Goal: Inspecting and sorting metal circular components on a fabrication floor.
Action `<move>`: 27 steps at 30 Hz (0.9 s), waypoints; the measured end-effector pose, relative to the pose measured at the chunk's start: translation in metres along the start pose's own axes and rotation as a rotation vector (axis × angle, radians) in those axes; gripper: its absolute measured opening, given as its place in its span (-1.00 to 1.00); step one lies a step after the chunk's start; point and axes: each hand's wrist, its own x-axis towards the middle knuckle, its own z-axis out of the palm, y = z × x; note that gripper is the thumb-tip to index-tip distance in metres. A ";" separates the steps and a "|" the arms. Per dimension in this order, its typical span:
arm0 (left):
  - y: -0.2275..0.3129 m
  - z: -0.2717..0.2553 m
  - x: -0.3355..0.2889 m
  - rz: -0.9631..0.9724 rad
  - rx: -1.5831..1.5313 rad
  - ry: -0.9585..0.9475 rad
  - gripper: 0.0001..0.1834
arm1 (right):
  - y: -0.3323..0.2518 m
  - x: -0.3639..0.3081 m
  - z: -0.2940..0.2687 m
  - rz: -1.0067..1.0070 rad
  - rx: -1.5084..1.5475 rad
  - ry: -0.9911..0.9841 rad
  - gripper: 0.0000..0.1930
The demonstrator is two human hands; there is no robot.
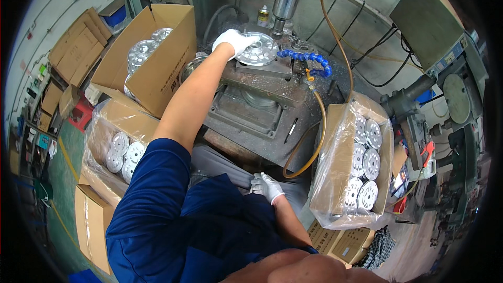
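Note:
My left hand (234,42), in a white glove, is closed on the left edge of a round silver metal disc (260,52) with cut-out openings. The disc lies flat on a metal block on the drill press table (262,86), just below and left of the machine's spindle (283,8). My right hand (267,187), also gloved, rests on my grey-trousered thigh with its fingers loosely laid down and nothing visible in them. A blue segmented coolant hose (306,56) points at the disc from the right.
Cardboard boxes of similar discs stand at left, one tall box (181,47) and one plastic-lined box (99,126). Another lined box (327,178) stands at right. A brown hose (319,141) loops beside the table. A pen (291,130) and a spray can (263,17) lie or stand on it.

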 end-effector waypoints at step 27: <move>-0.002 -0.020 -0.036 0.047 -0.030 0.365 -0.19 | 0.003 -0.008 -0.007 -0.056 0.064 -0.001 -0.68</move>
